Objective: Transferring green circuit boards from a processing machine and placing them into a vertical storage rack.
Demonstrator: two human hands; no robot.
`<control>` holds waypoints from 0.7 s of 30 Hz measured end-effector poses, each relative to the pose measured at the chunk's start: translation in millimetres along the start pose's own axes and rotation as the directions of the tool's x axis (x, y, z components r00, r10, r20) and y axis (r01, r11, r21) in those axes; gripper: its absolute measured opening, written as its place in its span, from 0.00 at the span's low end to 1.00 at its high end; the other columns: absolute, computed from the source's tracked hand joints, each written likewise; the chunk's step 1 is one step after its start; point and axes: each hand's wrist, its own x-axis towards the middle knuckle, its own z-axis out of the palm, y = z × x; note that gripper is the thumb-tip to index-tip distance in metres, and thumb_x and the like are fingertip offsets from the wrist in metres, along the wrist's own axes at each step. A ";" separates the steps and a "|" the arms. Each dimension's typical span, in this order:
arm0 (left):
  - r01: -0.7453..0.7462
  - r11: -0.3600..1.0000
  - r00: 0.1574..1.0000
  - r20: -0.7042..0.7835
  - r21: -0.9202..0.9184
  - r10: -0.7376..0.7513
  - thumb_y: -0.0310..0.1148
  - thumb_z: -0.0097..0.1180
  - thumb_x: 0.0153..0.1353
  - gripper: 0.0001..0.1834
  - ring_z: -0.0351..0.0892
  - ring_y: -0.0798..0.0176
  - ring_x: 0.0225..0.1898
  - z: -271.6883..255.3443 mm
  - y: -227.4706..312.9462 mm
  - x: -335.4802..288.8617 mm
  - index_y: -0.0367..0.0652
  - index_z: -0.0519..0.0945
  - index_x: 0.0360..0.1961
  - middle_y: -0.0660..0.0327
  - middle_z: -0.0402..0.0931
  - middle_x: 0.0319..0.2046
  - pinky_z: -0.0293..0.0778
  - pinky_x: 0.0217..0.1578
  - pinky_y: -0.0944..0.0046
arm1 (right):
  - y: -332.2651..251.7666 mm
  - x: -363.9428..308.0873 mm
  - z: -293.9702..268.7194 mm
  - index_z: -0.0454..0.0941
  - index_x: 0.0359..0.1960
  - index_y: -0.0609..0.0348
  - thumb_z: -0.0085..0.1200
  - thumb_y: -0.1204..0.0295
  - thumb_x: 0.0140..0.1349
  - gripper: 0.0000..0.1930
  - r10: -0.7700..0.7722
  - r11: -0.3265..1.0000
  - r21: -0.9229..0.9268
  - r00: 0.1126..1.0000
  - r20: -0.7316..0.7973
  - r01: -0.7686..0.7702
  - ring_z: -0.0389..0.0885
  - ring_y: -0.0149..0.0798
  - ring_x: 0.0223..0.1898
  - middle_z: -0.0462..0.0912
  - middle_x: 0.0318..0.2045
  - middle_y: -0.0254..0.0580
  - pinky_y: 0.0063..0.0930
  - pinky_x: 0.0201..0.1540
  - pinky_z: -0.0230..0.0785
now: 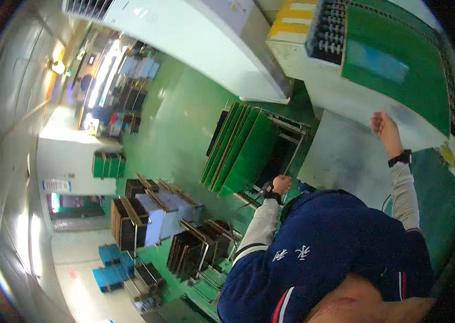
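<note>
On rollers (328, 33), one green board (399, 48).

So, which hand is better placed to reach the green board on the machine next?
Likely the right hand: it appears nearer that green board; the left hand is beside the rack.

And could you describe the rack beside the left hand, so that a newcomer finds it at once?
Start from the large white cabinet slanting across the top, then go down to the green floor. There, beside the left hand, stands a rack holding a row of large green boards. That colour sets it apart: the neighbouring racks toward the lower left carry dark or pale panels.
</note>
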 end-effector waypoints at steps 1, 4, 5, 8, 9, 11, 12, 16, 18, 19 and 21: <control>-0.010 0.996 0.997 -0.078 0.084 0.016 0.33 0.56 0.60 0.07 0.73 0.64 0.22 24.8 9.5 -8.5 0.40 0.76 0.34 0.61 0.75 0.26 0.68 0.18 0.67 | 11.5 -2.4 -10.5 0.78 0.38 0.57 0.43 0.54 0.70 0.19 0.015 0.999 -0.053 0.999 0.047 -0.013 0.78 0.28 0.30 0.81 0.30 0.34 0.21 0.35 0.70; -0.092 0.963 0.956 -0.249 0.252 0.156 0.37 0.57 0.55 0.09 0.75 0.66 0.20 29.2 12.1 -27.5 0.41 0.81 0.27 0.62 0.78 0.22 0.69 0.20 0.66 | 43.0 -9.5 3.8 0.77 0.35 0.56 0.44 0.53 0.69 0.19 0.118 0.981 -0.165 0.987 0.106 -0.100 0.78 0.27 0.28 0.80 0.26 0.33 0.21 0.32 0.69; -0.093 0.935 0.910 -0.352 0.342 0.220 0.36 0.58 0.56 0.09 0.75 0.67 0.21 27.3 9.7 -31.5 0.41 0.82 0.30 0.61 0.79 0.23 0.70 0.20 0.66 | 53.2 -12.5 16.7 0.77 0.34 0.56 0.45 0.53 0.68 0.19 0.159 0.970 -0.199 0.982 0.102 -0.136 0.78 0.27 0.27 0.79 0.24 0.32 0.20 0.32 0.69; -0.089 0.858 0.776 -0.505 0.506 0.378 0.36 0.59 0.55 0.10 0.79 0.65 0.24 15.6 9.4 -45.8 0.42 0.84 0.33 0.59 0.81 0.25 0.73 0.23 0.63 | 86.7 -15.8 46.9 0.77 0.32 0.55 0.49 0.51 0.66 0.19 0.244 0.929 -0.328 0.948 0.204 -0.168 0.78 0.27 0.27 0.79 0.25 0.32 0.21 0.31 0.69; -0.088 0.833 0.733 -0.530 0.546 0.426 0.36 0.59 0.54 0.10 0.80 0.64 0.26 8.6 15.5 -53.6 0.42 0.85 0.33 0.58 0.82 0.26 0.74 0.25 0.61 | 91.9 -17.5 62.5 0.77 0.31 0.55 0.50 0.51 0.65 0.19 0.266 0.919 -0.351 0.942 0.206 -0.182 0.78 0.27 0.27 0.80 0.25 0.32 0.21 0.31 0.70; -0.106 0.747 0.629 -0.537 0.657 0.562 0.37 0.60 0.52 0.11 0.82 0.58 0.30 -1.6 29.0 -72.9 0.42 0.85 0.34 0.55 0.83 0.28 0.75 0.30 0.57 | 103.2 -19.4 91.6 0.78 0.30 0.54 0.53 0.51 0.64 0.18 0.305 0.896 -0.394 0.930 0.205 -0.207 0.78 0.27 0.27 0.80 0.26 0.33 0.21 0.32 0.70; -0.104 0.695 0.570 -0.530 0.711 0.628 0.37 0.60 0.52 0.12 0.82 0.55 0.31 -6.0 38.7 -84.0 0.42 0.84 0.34 0.54 0.83 0.29 0.75 0.33 0.55 | 110.8 -15.8 100.8 0.78 0.32 0.54 0.53 0.53 0.64 0.17 0.324 0.878 -0.432 0.919 0.224 -0.204 0.78 0.28 0.28 0.80 0.27 0.33 0.22 0.32 0.70; -0.043 0.626 0.415 -0.556 0.779 0.720 0.41 0.61 0.51 0.18 0.78 0.47 0.41 -33.8 75.3 -126.8 0.40 0.82 0.39 0.50 0.80 0.36 0.72 0.45 0.53 | 135.0 6.4 153.2 0.77 0.34 0.56 0.55 0.56 0.63 0.15 0.365 0.835 -0.529 0.871 0.330 -0.149 0.80 0.29 0.29 0.81 0.29 0.35 0.24 0.32 0.72; 0.037 0.582 0.284 -0.567 0.812 0.773 0.41 0.63 0.50 0.22 0.72 0.45 0.47 -44.6 83.8 -145.7 0.40 0.79 0.45 0.51 0.76 0.44 0.69 0.50 0.51 | 138.1 2.1 200.1 0.78 0.32 0.56 0.56 0.57 0.62 0.14 0.350 0.815 -0.574 0.859 0.375 -0.081 0.79 0.27 0.27 0.82 0.28 0.36 0.21 0.30 0.71; 0.053 0.571 0.229 -0.566 0.819 0.792 0.40 0.63 0.50 0.23 0.71 0.45 0.48 -50.0 90.4 -154.9 0.40 0.78 0.46 0.51 0.76 0.45 0.68 0.50 0.51 | 141.0 4.1 220.9 0.79 0.32 0.58 0.58 0.60 0.61 0.13 0.383 0.790 -0.607 0.845 0.374 -0.090 0.79 0.27 0.28 0.82 0.28 0.37 0.20 0.31 0.71; 0.061 0.589 0.222 -0.587 0.805 0.779 0.41 0.65 0.50 0.29 0.67 0.46 0.54 -60.0 100.3 -167.6 0.41 0.75 0.52 0.52 0.73 0.51 0.65 0.55 0.52 | 163.0 19.8 245.2 0.79 0.33 0.60 0.59 0.62 0.60 0.12 0.329 0.779 -0.624 0.807 0.490 0.061 0.79 0.28 0.28 0.82 0.28 0.37 0.21 0.32 0.71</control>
